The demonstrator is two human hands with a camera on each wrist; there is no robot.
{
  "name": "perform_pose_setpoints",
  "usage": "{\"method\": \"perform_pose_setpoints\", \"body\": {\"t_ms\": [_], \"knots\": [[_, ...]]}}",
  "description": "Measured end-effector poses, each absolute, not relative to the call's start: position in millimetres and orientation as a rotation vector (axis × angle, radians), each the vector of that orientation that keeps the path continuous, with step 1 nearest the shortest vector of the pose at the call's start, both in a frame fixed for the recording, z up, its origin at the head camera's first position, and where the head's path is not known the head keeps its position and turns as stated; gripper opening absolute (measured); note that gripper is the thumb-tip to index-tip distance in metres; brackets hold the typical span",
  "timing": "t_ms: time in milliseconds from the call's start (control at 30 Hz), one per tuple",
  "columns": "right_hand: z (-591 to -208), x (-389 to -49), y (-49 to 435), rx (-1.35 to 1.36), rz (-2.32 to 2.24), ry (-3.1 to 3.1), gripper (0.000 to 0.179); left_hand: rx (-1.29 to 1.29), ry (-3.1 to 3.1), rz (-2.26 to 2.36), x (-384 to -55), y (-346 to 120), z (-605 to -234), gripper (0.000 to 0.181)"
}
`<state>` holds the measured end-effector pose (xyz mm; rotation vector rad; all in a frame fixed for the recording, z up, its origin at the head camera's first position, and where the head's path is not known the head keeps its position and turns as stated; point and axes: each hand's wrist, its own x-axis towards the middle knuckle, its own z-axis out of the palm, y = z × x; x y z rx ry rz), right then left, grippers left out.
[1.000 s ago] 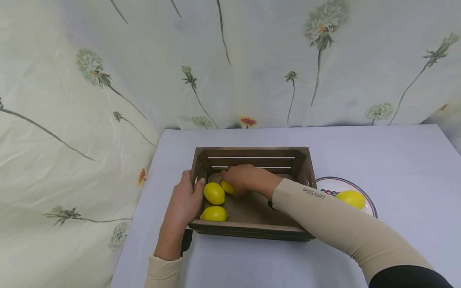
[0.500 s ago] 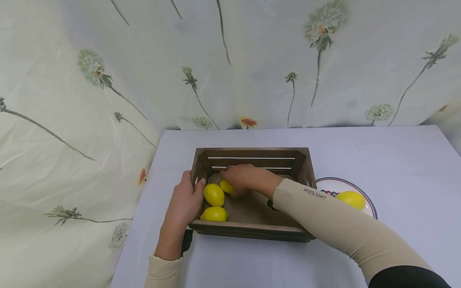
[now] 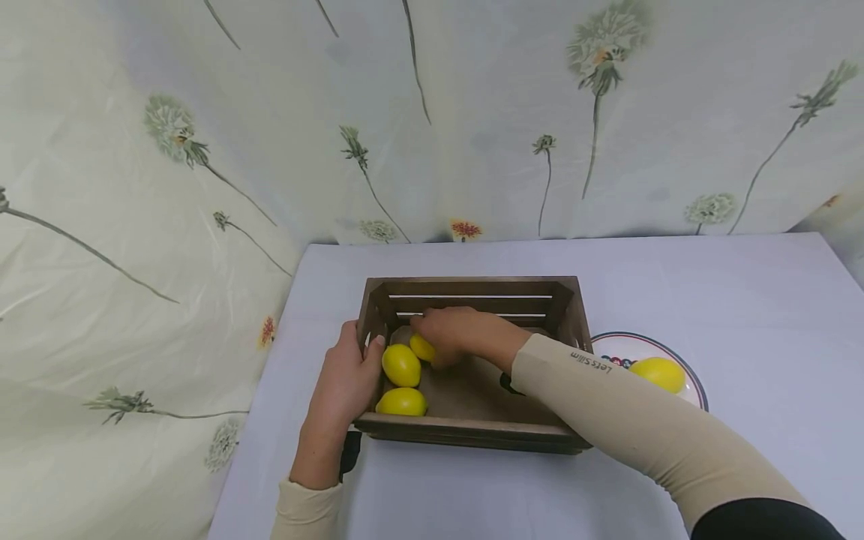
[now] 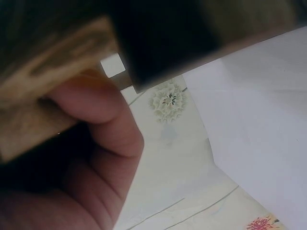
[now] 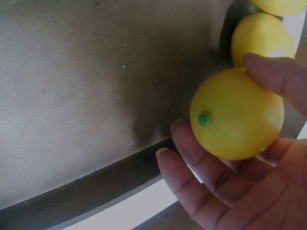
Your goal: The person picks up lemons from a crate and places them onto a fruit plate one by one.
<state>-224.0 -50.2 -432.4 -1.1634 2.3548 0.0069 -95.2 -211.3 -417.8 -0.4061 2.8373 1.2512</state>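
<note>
A brown slatted wooden crate (image 3: 472,435) sits on the white table. My left hand (image 3: 347,375) grips its left end wall, thumb over the top and fingers curled under a slat, as the left wrist view shows. Inside the crate, my right hand (image 3: 466,334) holds a yellow lemon (image 5: 237,115) with a green stem end, thumb on one side and fingers around the other. In the head view that lemon is partly hidden by the hand. Two more lemons, one in the middle (image 3: 401,366) and one near the front (image 3: 401,401), lie along the crate's left end.
Right of the crate stands a white plate (image 3: 624,343) with dark rim lines, bearing another lemon (image 3: 658,373); my right forearm passes over part of it. A cloth with a dandelion print (image 3: 601,52) hangs behind and to the left of the table.
My right hand has shifted very slightly left with the lemon in it. The left hand and the crate hold their place.
</note>
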Motion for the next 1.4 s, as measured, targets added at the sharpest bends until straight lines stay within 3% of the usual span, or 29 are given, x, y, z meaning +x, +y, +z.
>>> {"method": "perform_pose_setpoints", "body": {"t_ms": [1400], "knots": [[-432.7,-228.4,-50.4,-1.149,-0.003,2.317,0.067,-0.416,2.833,1.253,-96.1,-213.0,-420.3,0.046]]}}
